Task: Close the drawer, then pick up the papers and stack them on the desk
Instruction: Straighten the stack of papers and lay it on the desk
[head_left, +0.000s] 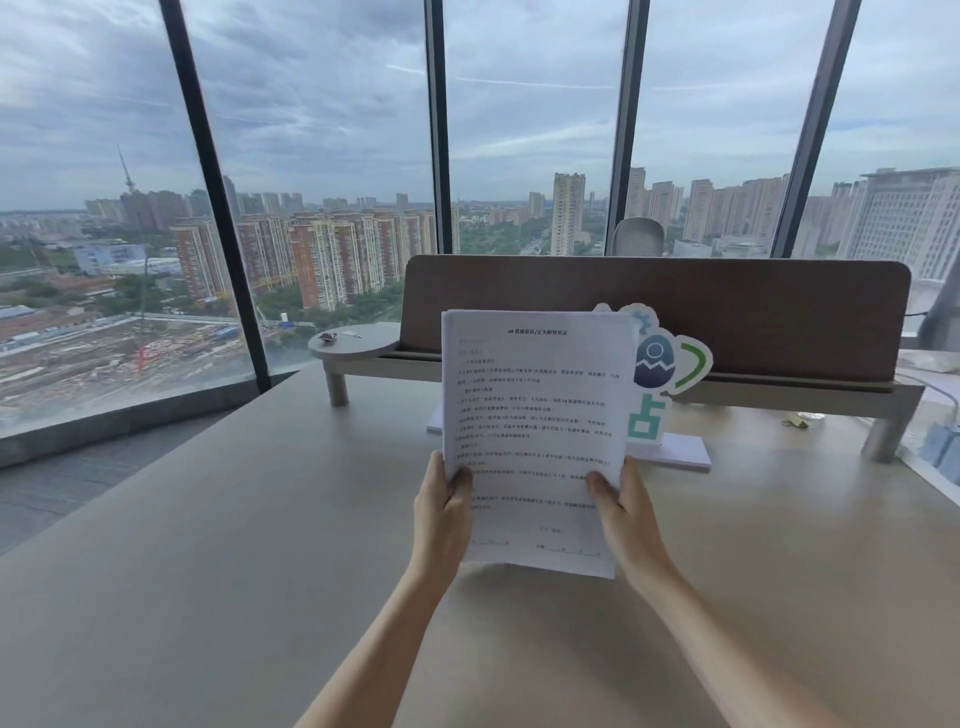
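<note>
A stack of white printed papers stands upright in front of me, its lower edge resting on or just above the beige desk. My left hand grips the stack's left edge with the thumb across the front sheet. My right hand grips the right edge the same way. The top sheet carries several lines of printed text. No drawer is in view.
A brown desk divider on a raised shelf runs across the back. A white cut-out sign on a flat base stands behind the papers. A small round side shelf holds small items. Tall windows rise beyond, and cables lie at far right.
</note>
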